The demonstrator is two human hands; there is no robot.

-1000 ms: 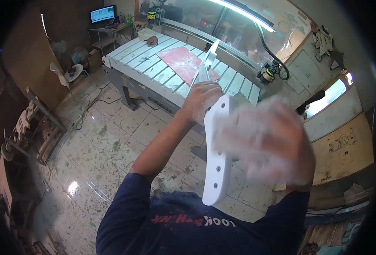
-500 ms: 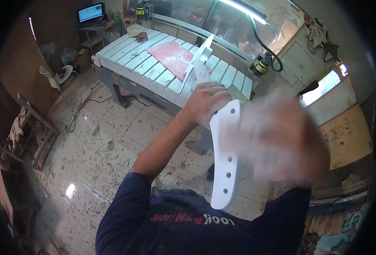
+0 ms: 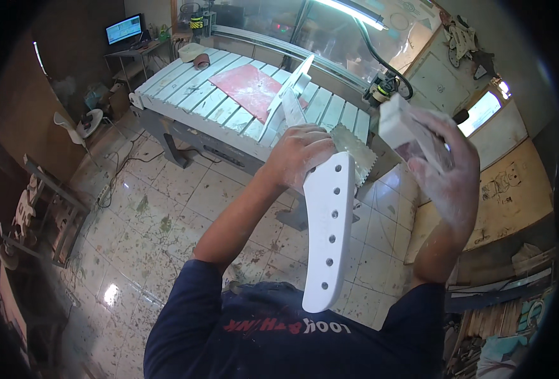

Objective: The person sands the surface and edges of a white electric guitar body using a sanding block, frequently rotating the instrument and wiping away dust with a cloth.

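My left hand [image 3: 300,154] is wrapped round the neck of a white electric guitar, just behind its headstock [image 3: 322,230]. The headstock points toward me and has a row of several round holes along it. Beyond the hand, the guitar's white body [image 3: 287,95] stands edge-on over the worktable. Up to the right, my right hand [image 3: 451,177] grips a pale sanding block [image 3: 398,126], apart from the guitar. Both hands look dusty with white powder.
A slatted worktable [image 3: 184,88] carries a red sheet [image 3: 248,88] and a brown roll [image 3: 201,61]. A scalloped plate [image 3: 355,151] sits at its right end. A machine head [image 3: 380,88] hangs behind. Cables [image 3: 118,164] lie on the tiled floor at left.
My right hand, blurred over the headstock before, has moved up and right with the sanding block, uncovering the holes. My left hand keeps its grip; the headstock has shifted slightly left.
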